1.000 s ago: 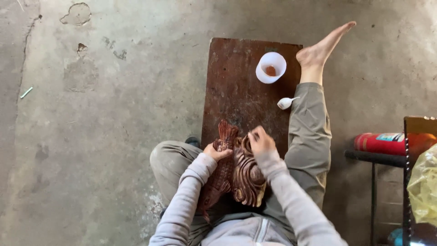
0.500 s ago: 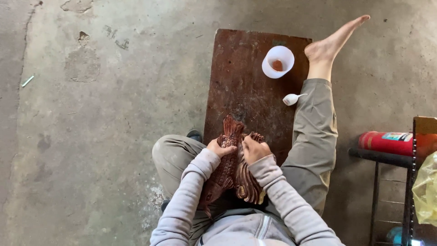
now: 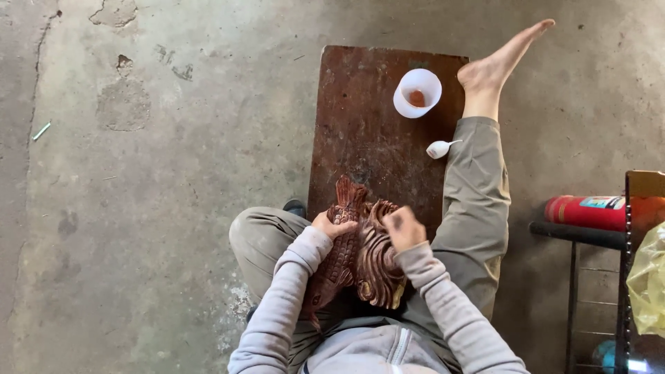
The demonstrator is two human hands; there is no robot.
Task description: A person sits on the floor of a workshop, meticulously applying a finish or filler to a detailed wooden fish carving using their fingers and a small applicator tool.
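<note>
A reddish-brown carved fish figure lies across my lap, tail pointing away from me toward the board. My left hand grips its left side near the tail. My right hand rests closed on the fins at its right side; whether it holds something small I cannot tell. In front of me a dark brown wooden board lies on the floor. A white cup with orange-brown liquid stands at the board's far right. A white spoon lies by my right leg.
I sit on a stained concrete floor, right leg stretched beside the board with a bare foot. At the right stands a dark metal rack with a red cylinder and a yellow plastic bag.
My right hand has shifted slightly along the fish's fins, and the view has drifted a little. The fish, cup and spoon stay in place.
</note>
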